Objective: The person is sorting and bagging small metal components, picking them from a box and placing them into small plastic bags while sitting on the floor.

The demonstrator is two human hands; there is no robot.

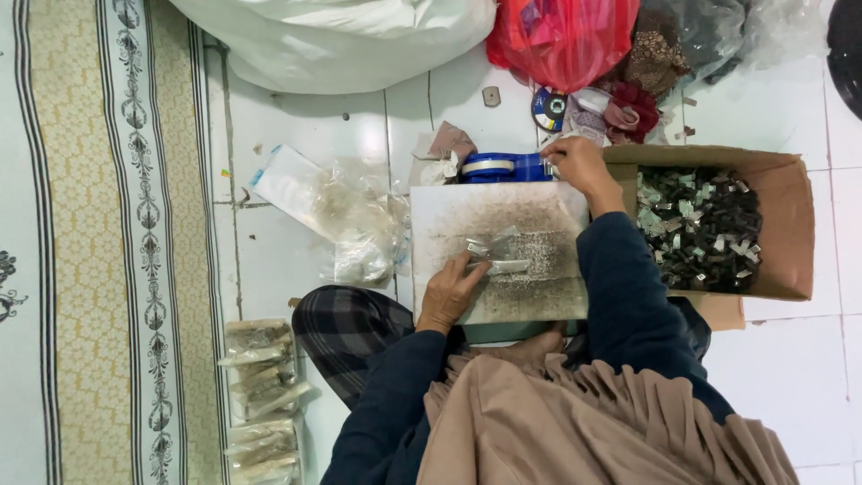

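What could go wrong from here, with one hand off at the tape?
1. The small clear bag is pinned on the worn board by the left hand alone; it may slide or spill.
2. The right hand reaches for the blue tape roll beside the open box of small metal pieces; a sleeve might knock its wall.
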